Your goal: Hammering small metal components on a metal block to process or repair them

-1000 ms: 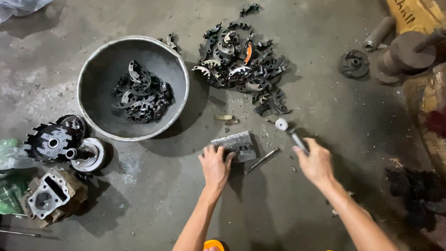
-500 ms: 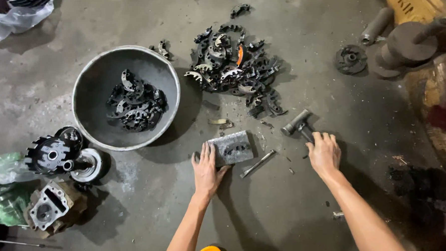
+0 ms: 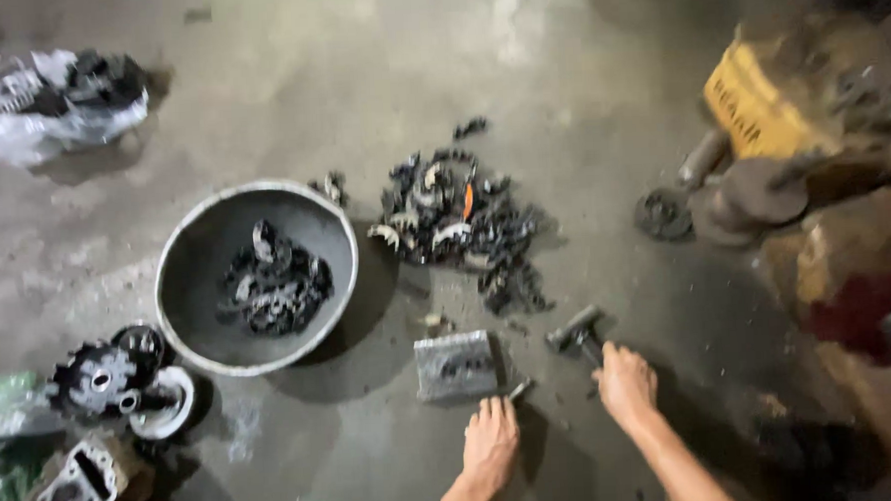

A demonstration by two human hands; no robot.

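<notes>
Step in hand: right hand [image 3: 626,381] closed round the handle of a small hammer [image 3: 576,331], whose head rests on the concrete floor [image 3: 559,95]; judged to be a pause between blows.
Left hand [image 3: 490,441]: open, flat on the floor, fingertips just below the grey metal block [image 3: 454,364], not gripping it.
Next move calls for: judged, a steady hold on the block and a firm grip before lifting the hammer.
Small rod [image 3: 519,389]: lies between block and hammer.
Metal bowl [image 3: 256,277]: holds a dark cluster of small greasy parts.
Loose pile [image 3: 459,220]: similar parts, on the floor beside the bowl.
Plastic bag [image 3: 53,102]: holds dark parts, well apart, upper left.
Gear and engine pieces [image 3: 106,381]: lower left.
</notes>
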